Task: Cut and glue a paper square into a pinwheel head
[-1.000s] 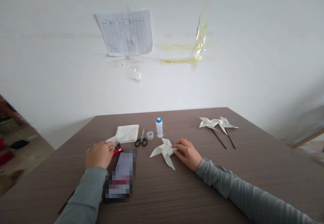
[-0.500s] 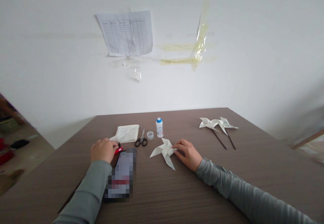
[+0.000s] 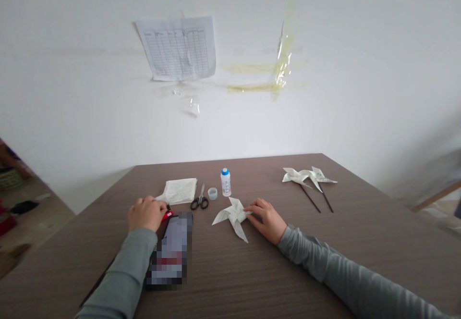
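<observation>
My right hand [image 3: 267, 219] pinches the right side of a white paper pinwheel [image 3: 236, 214], which lies on the table with its blades spread. My left hand [image 3: 147, 214] is closed, its fingers curled at a small red object [image 3: 167, 214] with a black end. What kind of object that is cannot be made out, as the hand covers part of it. Just below it lies a phone [image 3: 171, 249] with a blurred screen, partly behind my left sleeve. A stack of paper sheets [image 3: 180, 191] lies beyond my left hand.
Black-handled scissors [image 3: 200, 202], a small translucent cap [image 3: 212, 193] and a white glue bottle [image 3: 225, 184] with a blue top stand or lie beyond the pinwheel. Two pinwheels on dark sticks [image 3: 310, 199] rest at the right. The brown table [image 3: 273, 276] meets a white wall.
Both hands keep their places at the red object and the pinwheel. The whole view has shifted very slightly.
</observation>
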Available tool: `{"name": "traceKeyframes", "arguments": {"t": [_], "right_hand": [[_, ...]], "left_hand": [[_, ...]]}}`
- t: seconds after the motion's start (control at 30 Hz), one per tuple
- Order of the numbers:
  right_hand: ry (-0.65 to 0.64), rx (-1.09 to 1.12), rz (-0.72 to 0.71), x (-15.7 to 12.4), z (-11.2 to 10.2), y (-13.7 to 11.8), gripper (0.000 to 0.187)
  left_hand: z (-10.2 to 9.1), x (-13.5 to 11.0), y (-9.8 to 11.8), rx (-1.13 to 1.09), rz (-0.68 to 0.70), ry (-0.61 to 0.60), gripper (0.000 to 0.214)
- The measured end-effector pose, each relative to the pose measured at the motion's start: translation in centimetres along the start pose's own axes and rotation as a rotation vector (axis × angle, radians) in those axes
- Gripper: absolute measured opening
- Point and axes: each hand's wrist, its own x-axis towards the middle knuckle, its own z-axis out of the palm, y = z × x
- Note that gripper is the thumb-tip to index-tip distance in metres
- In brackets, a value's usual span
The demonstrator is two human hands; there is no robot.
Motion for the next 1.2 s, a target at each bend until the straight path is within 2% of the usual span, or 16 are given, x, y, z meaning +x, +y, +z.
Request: {"name": "traceKeyframes", "arguments": {"t": [0.3, 0.47, 0.6, 0.8, 1.1, 1.2], "right_hand": [[0.015, 0.014, 0.016, -0.1, -0.1, -0.3, 0.030], [0.047, 0.054, 0.011, 0.0, 0.1, 0.0, 0.028], [0.073, 0.074, 0.004, -0.1, 0.3, 0.3, 0.028], [0.095, 0.060, -0.037, -0.2, 0.5, 0.5, 0.029], [0.110, 0.037, -0.063, -0.2, 0.5, 0.6, 0.028], [0.112, 0.037, -0.069, -0.2, 0.5, 0.7, 0.026]], "left_hand": [[1.1, 0.3, -0.5, -0.032, -0.038, 0.008, 0.038], [0.4, 0.2, 0.0, -0.044, -0.065, -0.017, 0.020], [-0.2, 0.0, 0.2, -0.062, -0.094, -0.002, 0.026], [0.0, 0.2, 0.0, -0.066, -0.085, 0.026, 0.021], [-0.6, 0.1, 1.3, 0.030, -0.135, -0.022, 0.034], [-0.7, -0.1, 1.3, 0.005, -0.112, -0.008, 0.027]]}}
